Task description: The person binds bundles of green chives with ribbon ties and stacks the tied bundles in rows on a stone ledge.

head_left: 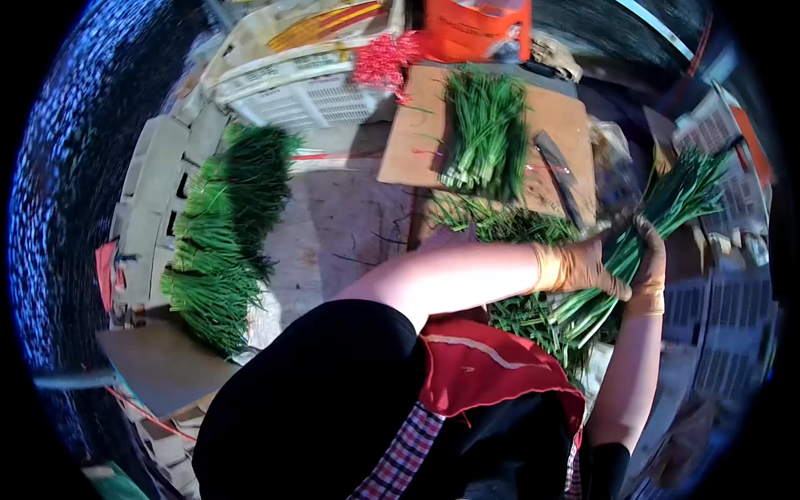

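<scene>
My left hand (pixel 587 268), in an orange-brown glove, is closed round the pale lower stalks of a bunch of chives (pixel 667 204). My right hand (pixel 650 258), gloved alike, grips the same bunch higher up, its thumb and fingers partly hidden by the leaves. The bunch tilts, with leaf tips to the upper right and stalk ends to the lower left. Loose chives (pixel 533 321) lie beneath my left forearm. Beyond my hands, a knife (pixel 567 192) rests on a brown board (pixel 417 150), beside another bunch of chives (pixel 485 129).
Several chive bundles (pixel 221 242) are lined up at the left. A white crate (pixel 308 104) stands at the back, with red ties (pixel 387 62) at its corner. Behind the board is an orange bag (pixel 479 32). Grey crates (pixel 733 325) stand at the right.
</scene>
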Available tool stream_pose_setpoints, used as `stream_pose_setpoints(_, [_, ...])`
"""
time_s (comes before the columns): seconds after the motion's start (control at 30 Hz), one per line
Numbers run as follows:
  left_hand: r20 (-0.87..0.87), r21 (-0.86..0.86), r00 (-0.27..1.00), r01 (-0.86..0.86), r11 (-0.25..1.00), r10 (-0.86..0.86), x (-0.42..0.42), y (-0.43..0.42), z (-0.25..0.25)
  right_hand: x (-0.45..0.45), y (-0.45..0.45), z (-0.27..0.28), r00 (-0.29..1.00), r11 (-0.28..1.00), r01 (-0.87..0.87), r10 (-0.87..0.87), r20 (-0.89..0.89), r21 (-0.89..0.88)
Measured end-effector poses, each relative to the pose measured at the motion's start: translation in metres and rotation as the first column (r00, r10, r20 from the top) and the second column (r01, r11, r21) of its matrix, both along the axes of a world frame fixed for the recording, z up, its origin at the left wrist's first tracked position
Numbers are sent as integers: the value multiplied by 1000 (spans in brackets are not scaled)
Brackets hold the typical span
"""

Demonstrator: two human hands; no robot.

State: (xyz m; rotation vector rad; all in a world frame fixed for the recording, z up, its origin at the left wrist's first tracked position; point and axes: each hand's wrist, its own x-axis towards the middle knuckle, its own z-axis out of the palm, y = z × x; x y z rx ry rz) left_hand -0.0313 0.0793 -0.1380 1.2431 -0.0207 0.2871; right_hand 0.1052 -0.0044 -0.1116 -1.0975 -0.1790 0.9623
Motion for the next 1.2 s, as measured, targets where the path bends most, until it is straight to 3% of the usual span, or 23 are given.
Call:
stream_pose_setpoints(0.03, [-69,52,993,-93,994,96,-4,8,-1,4,17,-10,1000,1000,-25,25,-5,20])
stream_pose_setpoints(0.07, [-11,-97,997,-82,992,81,-3,24,-5,11,39,-20,997,997,-79,79,-2,21])
stream_pose_setpoints(0.17, [-120,-125,984,-145,981,131,-10,77,-9,9,105,-20,985,985,-169,170,28,-38])
stream_pose_setpoints(0.2, [-118,-72,981,-164,984,155,-13,103,-10,12,134,-28,971,973,-231,232,-49,16])
stream_pose_setpoints(0.23, [-119,110,951,-274,955,287,-19,129,-6,-2,165,-15,972,973,-232,231,37,20])
stream_pose_setpoints(0.3, [-293,86,923,-235,968,251,-29,183,-23,-19,227,-20,970,969,-241,239,48,48])
stream_pose_setpoints(0.33, [-231,-1,941,-255,967,248,-38,201,-13,-17,256,-35,953,952,-303,302,25,43])
stream_pose_setpoints(0.37, [-305,-43,928,-238,970,214,-42,224,-20,-15,285,-48,931,930,-365,365,4,39])
stream_pose_setpoints(0.47, [-397,231,782,-421,877,480,-53,256,-46,-22,336,-88,934,935,-354,351,63,39])
stream_pose_setpoints(0.53, [-434,489,637,-427,761,637,-42,266,-74,-23,351,-108,946,966,-258,248,207,26])
stream_pose_setpoints(0.6, [-540,775,311,-178,606,782,-34,253,-78,-19,357,-138,900,963,-221,262,349,-153])
stream_pose_setpoints(0.63, [-583,784,256,-73,617,771,-28,250,-84,-12,360,-155,864,950,-186,280,419,-250])
stream_pose_setpoints(0.7, [-619,770,203,-34,637,759,-20,244,-81,14,354,-172,568,817,-234,554,608,-527])
stream_pose_setpoints(0.73, [-622,766,211,-33,642,754,-18,242,-83,33,350,-160,285,737,-131,669,687,-663])
stream_pose_setpoints(0.77, [-588,792,209,-49,609,781,-16,240,-85,51,342,-150,388,765,-206,636,667,-610])
stream_pose_setpoints(0.83, [-546,819,211,-70,569,811,-14,237,-85,72,313,-94,314,726,43,642,699,-686])
stream_pose_setpoints(0.97, [-511,846,178,-66,529,841,-11,232,-91,66,250,-145,-79,361,295,932,354,-885])
stream_pose_setpoints(1.0, [-520,847,145,-43,530,842,-10,230,-88,60,240,-162,-48,360,295,931,363,-885])
stream_pose_setpoints(1.03, [-523,849,104,-21,527,846,-9,229,-84,54,239,-176,81,401,251,898,432,-881])
stream_pose_setpoints(1.1, [-506,858,95,-48,511,857,-8,227,-79,43,240,-184,509,566,75,686,520,-821])
stream_pose_setpoints(1.13, [-481,870,98,-69,488,871,-9,224,-80,42,239,-181,646,610,2,604,467,-792])
stream_pose_setpoints(1.17, [-459,879,105,-89,468,882,-9,221,-82,41,237,-180,694,605,-39,589,413,-796])
stream_pose_setpoints(1.2, [-452,880,110,-106,463,885,-9,219,-83,34,234,-175,336,452,148,813,475,-880])
